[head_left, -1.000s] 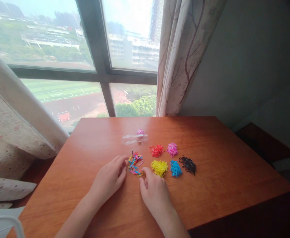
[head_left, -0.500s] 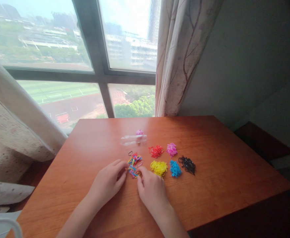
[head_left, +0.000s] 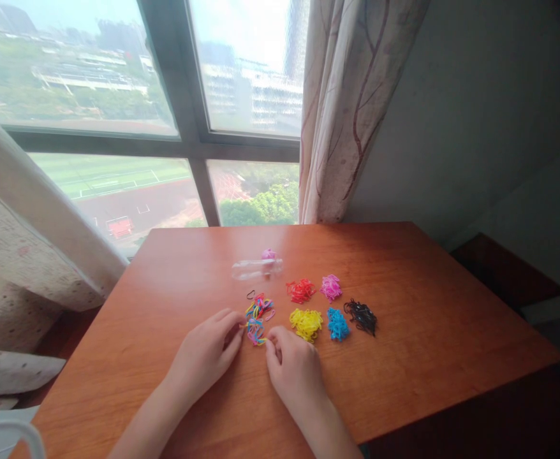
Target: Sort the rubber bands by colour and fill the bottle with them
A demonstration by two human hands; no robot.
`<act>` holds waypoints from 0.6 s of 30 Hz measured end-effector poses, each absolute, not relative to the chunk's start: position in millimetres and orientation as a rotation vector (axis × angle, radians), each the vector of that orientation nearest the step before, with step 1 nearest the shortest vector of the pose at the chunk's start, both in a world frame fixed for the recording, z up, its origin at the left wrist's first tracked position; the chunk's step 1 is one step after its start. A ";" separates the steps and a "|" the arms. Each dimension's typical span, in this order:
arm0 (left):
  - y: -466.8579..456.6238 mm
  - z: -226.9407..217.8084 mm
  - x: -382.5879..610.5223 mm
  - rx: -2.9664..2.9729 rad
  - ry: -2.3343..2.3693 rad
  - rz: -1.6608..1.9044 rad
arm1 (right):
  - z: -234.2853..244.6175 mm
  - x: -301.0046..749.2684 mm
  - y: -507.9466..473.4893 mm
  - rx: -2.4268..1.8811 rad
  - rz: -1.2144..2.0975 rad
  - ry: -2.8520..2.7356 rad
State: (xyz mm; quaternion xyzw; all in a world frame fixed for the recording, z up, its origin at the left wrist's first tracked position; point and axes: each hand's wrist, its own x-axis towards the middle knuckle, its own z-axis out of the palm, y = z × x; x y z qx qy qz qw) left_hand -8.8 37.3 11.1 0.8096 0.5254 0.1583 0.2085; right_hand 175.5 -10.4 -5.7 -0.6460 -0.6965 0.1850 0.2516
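Observation:
Small rubber bands in mixed colours lie in a loose pile (head_left: 257, 319) on the wooden table, between my two hands. At the pile's left edge, my left hand (head_left: 215, 341) has thumb and fingertips pinched together, with a bit of yellow-orange band showing at the tips. My right hand (head_left: 294, 360) is closed at the pile's lower right, its fingertips on the end of a yellow band (head_left: 262, 342). To the right are sorted heaps: red bands (head_left: 301, 291), pink bands (head_left: 331, 287), yellow bands (head_left: 306, 324), blue bands (head_left: 338, 324) and black bands (head_left: 362, 317).
Behind the mixed pile lies a clear plastic bag or pouch (head_left: 256, 269) with a small purple item (head_left: 268, 254) beside it. A single black band (head_left: 250, 294) lies above the pile. A window and curtains (head_left: 337, 127) stand beyond the table's far edge.
My right hand has shifted slightly down, and a yellow band now shows at its fingertips. The pile's lower part is a little more spread out. My left hand stays nearly in place.

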 end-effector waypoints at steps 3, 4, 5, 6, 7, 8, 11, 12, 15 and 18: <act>37.1 11.7 -8.0 2.242 1.465 0.460 | -7.2 176.2 -11.6 -1.716 0.507 -1.853; 36.8 12.2 -7.7 2.237 1.460 0.468 | -7.5 176.6 -11.8 -1.701 0.510 -1.840; 36.5 12.9 -7.4 2.235 1.453 0.478 | -7.8 177.0 -12.0 -1.687 0.514 -1.825; 36.0 13.5 -7.1 2.235 1.442 0.490 | -8.0 177.3 -12.1 -1.674 0.519 -1.810; 35.5 14.0 -6.7 2.237 1.431 0.501 | -8.2 177.6 -12.2 -1.663 0.524 -1.795; 35.1 14.3 -6.3 2.242 1.419 0.510 | -8.4 177.8 -12.2 -1.654 0.529 -1.780; 34.3 13.8 -5.4 2.262 1.393 0.492 | -8.2 177.8 -12.4 -1.634 0.539 -1.743; 34.4 13.2 -5.2 2.267 1.390 0.476 | -7.9 177.7 -12.5 -1.631 0.539 -1.734; 35.4 11.6 -5.5 2.271 1.403 0.448 | -5.6 178.7 -13.2 -1.634 0.519 -1.715; 36.2 11.4 -6.5 2.270 1.431 0.455 | -2.6 184.8 -14.3 -1.644 0.451 -1.700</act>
